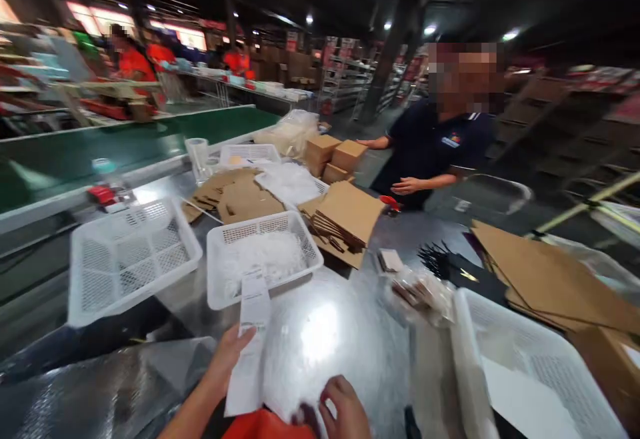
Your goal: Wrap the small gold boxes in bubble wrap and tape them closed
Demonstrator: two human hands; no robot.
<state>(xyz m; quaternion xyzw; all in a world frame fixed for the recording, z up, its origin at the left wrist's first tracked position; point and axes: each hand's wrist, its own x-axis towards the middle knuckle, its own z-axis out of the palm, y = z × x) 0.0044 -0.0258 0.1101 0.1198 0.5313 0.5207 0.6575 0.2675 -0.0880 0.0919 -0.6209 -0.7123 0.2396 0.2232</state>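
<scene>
My left hand is closed on a long white paper slip with small print, its thumb lying over the slip. The upper end of the slip overlaps the near edge of a white plastic basket of translucent white material. At the table's near edge my right hand has curled fingers. Beside its fingertips are a blurred whitish film and a small dark item; what the fingers grip is not clear. Under both hands lies the shiny metal table.
Another white basket stands at left, and a white bin at right. Flat cardboard and small brown boxes lie farther back. Black tagged items sit at right. A person in a dark shirt stands across the table.
</scene>
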